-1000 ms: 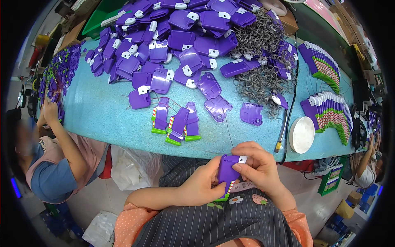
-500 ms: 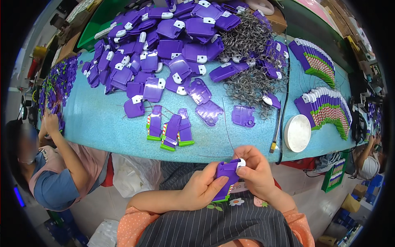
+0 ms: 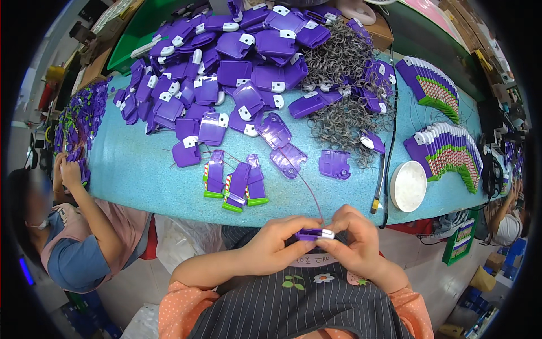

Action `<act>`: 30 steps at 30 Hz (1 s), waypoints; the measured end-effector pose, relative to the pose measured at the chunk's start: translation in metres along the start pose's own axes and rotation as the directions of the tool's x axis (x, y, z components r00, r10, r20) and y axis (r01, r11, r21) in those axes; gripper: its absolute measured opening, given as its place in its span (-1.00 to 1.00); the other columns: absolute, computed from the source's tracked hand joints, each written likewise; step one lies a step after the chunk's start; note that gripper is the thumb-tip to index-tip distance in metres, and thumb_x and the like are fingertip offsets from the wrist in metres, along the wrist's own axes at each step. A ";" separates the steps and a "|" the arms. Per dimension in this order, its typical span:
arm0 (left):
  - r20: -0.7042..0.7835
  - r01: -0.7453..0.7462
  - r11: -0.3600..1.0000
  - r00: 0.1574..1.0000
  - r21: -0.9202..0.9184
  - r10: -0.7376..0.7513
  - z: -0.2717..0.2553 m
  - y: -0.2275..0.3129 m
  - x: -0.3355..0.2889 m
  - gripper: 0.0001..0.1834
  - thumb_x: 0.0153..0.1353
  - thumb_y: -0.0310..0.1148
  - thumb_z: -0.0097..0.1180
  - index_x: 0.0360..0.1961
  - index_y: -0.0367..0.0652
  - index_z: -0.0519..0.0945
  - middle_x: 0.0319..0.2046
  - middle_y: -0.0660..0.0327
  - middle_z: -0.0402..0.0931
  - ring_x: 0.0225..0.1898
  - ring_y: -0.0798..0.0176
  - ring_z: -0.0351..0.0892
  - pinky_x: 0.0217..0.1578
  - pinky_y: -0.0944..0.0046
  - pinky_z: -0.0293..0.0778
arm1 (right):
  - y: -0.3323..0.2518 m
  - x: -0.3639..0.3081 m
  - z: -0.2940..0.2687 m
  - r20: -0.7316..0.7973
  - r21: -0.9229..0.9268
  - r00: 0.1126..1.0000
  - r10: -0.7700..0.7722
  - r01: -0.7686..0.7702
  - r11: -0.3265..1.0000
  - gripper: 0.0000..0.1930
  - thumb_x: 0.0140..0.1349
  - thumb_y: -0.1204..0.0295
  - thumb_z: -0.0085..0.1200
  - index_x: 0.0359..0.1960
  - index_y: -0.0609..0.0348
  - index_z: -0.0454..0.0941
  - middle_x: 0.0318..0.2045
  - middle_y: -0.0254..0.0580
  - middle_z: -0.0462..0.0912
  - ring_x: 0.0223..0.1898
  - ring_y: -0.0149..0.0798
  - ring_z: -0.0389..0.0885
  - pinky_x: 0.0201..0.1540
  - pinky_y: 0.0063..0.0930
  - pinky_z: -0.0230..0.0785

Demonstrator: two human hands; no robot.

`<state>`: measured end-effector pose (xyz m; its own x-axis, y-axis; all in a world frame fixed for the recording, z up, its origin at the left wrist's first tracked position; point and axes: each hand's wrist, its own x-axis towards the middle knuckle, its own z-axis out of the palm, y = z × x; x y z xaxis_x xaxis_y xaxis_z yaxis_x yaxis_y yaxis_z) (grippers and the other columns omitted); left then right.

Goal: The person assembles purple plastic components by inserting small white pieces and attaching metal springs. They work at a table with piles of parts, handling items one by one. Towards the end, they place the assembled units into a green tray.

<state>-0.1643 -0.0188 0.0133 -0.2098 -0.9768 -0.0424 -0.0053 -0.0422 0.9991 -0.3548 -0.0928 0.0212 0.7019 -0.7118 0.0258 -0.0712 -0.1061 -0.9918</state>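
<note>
Just off the table's near edge, a purple plastic casing [image 3: 309,234] with a white end tip is held between both my hands, its narrow edge turned up toward me. My left hand [image 3: 274,242] is closed on the purple end. On the white tip, my right hand [image 3: 357,244] pinches with thumb and fingers. A thin reddish wire [image 3: 310,195] rises from the casing and curves over the table. Beyond my hands lie several purple pieces with green ends [image 3: 236,185]. Two shiny purple shells [image 3: 289,160] lie overlapping, with another purple shell [image 3: 334,163] to their right.
A heap of purple casings [image 3: 234,73] with white tips covers the back. Beside it are tangled grey rings [image 3: 339,56], a white bowl [image 3: 408,186], a brush-like tool [image 3: 376,200] and a black cable. Fanned stacks [image 3: 446,150] stand right. Another person [image 3: 84,226] works left.
Both hands have tipped the casing, so its narrow edge shows instead of its broad face. The wire has swung over to the left and now bends in a curve.
</note>
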 end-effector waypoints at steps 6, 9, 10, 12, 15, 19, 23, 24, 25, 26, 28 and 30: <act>-0.291 -0.091 0.990 0.955 -0.110 0.056 0.007 0.010 0.003 -0.78 0.18 -0.52 0.07 -0.14 -0.33 0.46 -0.29 0.11 0.53 -0.30 0.32 0.53 -0.26 0.34 0.43 | -0.015 -0.008 -0.006 -0.124 -0.100 0.972 0.198 -0.211 0.972 -0.73 -0.02 0.42 0.32 -0.33 0.26 0.54 -0.51 -0.23 0.52 -0.63 -0.43 0.41 -0.61 -0.54 0.21; -0.372 -0.112 0.906 0.927 -0.409 -0.054 0.003 0.012 -0.001 -0.80 0.24 -0.49 0.05 -0.14 -0.32 0.44 -0.29 0.23 0.51 -0.28 0.46 0.46 -0.25 0.41 0.41 | -0.006 -0.015 -0.004 0.085 -0.219 0.982 0.169 -0.147 0.965 -0.75 0.05 0.41 0.26 -0.30 0.29 0.54 -0.57 -0.18 0.52 -0.64 -0.38 0.45 -0.60 -0.52 0.24; -0.384 -0.101 0.925 0.922 -0.367 -0.052 0.006 0.010 -0.002 -0.80 0.25 -0.49 0.04 -0.12 -0.32 0.43 -0.28 0.23 0.51 -0.28 0.47 0.46 -0.24 0.41 0.40 | -0.010 -0.015 -0.003 0.072 -0.233 0.977 0.200 -0.179 0.956 -0.79 0.10 0.41 0.21 -0.31 0.30 0.54 -0.63 -0.15 0.51 -0.67 -0.34 0.46 -0.60 -0.49 0.25; -0.408 -0.078 0.955 0.912 -0.287 -0.049 0.015 0.001 -0.008 -0.79 0.27 -0.48 0.02 -0.10 -0.31 0.41 -0.27 0.24 0.50 -0.26 0.49 0.45 -0.22 0.43 0.40 | -0.005 -0.018 0.004 0.046 -0.199 0.990 0.131 -0.119 0.973 -0.81 0.09 0.43 0.21 -0.34 0.29 0.55 -0.64 -0.18 0.51 -0.69 -0.36 0.44 -0.61 -0.50 0.24; -0.284 0.004 0.914 0.950 -0.406 -0.130 0.018 -0.007 -0.010 -0.80 0.30 -0.47 -0.03 -0.09 -0.31 0.40 -0.25 0.23 0.50 -0.23 0.48 0.45 -0.19 0.42 0.41 | -0.007 -0.018 0.007 0.048 -0.168 0.975 0.215 -0.205 0.964 -0.83 0.09 0.44 0.22 -0.37 0.30 0.55 -0.62 -0.20 0.50 -0.66 -0.37 0.43 -0.58 -0.50 0.24; -0.354 -0.064 0.876 0.927 -0.479 -0.126 0.007 0.002 -0.006 -0.79 0.30 -0.48 -0.03 -0.09 -0.34 0.39 -0.24 0.21 0.51 -0.22 0.47 0.47 -0.17 0.42 0.42 | 0.005 -0.009 0.009 -0.027 -0.101 0.999 0.024 -0.026 0.995 -0.82 0.07 0.45 0.22 -0.37 0.31 0.55 -0.55 -0.18 0.49 -0.53 -0.36 0.44 -0.48 -0.49 0.26; -0.358 -0.029 0.930 0.927 -0.367 -0.113 0.028 -0.014 -0.009 -0.75 0.26 -0.49 0.01 -0.07 -0.35 0.37 -0.24 0.20 0.50 -0.22 0.44 0.45 -0.16 0.43 0.39 | 0.003 -0.003 0.008 0.013 -0.029 0.981 0.191 -0.191 0.981 -0.82 0.07 0.46 0.22 -0.36 0.32 0.54 -0.45 -0.13 0.50 -0.43 -0.31 0.46 -0.39 -0.46 0.28; -0.357 -0.037 0.920 0.927 -0.391 -0.115 0.029 -0.012 -0.008 -0.75 0.26 -0.49 0.01 -0.07 -0.35 0.37 -0.22 0.17 0.49 -0.21 0.40 0.45 -0.14 0.41 0.38 | 0.004 -0.002 0.006 0.021 -0.055 0.983 0.180 -0.179 0.982 -0.82 0.07 0.46 0.22 -0.36 0.32 0.54 -0.44 -0.12 0.50 -0.43 -0.30 0.47 -0.39 -0.45 0.29; -0.356 -0.044 0.908 0.927 -0.416 -0.118 0.029 -0.011 -0.006 -0.75 0.25 -0.49 0.01 -0.07 -0.35 0.37 -0.20 0.13 0.48 -0.19 0.37 0.46 -0.13 0.39 0.38 | 0.004 -0.001 0.005 0.030 -0.081 0.985 0.170 -0.167 0.983 -0.82 0.07 0.46 0.22 -0.36 0.32 0.54 -0.43 -0.12 0.50 -0.43 -0.29 0.47 -0.38 -0.45 0.29; -0.347 -0.063 0.959 0.937 -0.276 -0.038 0.028 -0.013 -0.005 -0.73 0.24 -0.48 0.03 -0.07 -0.35 0.36 -0.17 0.08 0.45 -0.14 0.28 0.45 -0.09 0.33 0.36 | 0.002 -0.002 0.005 0.016 -0.104 0.990 0.141 -0.138 0.985 -0.81 0.07 0.46 0.21 -0.35 0.32 0.53 -0.42 -0.11 0.50 -0.43 -0.28 0.48 -0.37 -0.44 0.30; -0.300 -0.137 0.990 0.944 0.019 0.137 0.024 -0.012 0.003 -0.69 0.20 -0.46 0.07 -0.07 -0.34 0.34 -0.10 -0.03 0.40 -0.06 0.12 0.43 -0.02 0.23 0.33 | -0.006 0.000 0.000 -0.007 -0.168 0.998 0.068 -0.069 0.983 -0.80 0.08 0.46 0.21 -0.33 0.32 0.51 -0.40 -0.10 0.50 -0.42 -0.24 0.48 -0.36 -0.42 0.31; -0.130 -0.154 0.905 0.967 0.396 0.221 0.007 0.010 0.010 -0.62 0.15 -0.44 0.11 -0.04 -0.35 0.32 -0.06 -0.10 0.34 0.02 -0.03 0.36 0.04 0.13 0.28 | -0.017 0.004 -0.019 -0.008 -0.299 0.998 -0.058 0.053 0.953 -0.79 0.07 0.46 0.20 -0.30 0.30 0.49 -0.40 -0.09 0.50 -0.42 -0.21 0.48 -0.35 -0.41 0.32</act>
<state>-0.1732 -0.0278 0.0224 -0.0769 -0.9808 0.1793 -0.3602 0.1950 0.9123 -0.3641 -0.1065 0.0407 0.6994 -0.7097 0.0845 -0.2425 -0.3469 -0.9060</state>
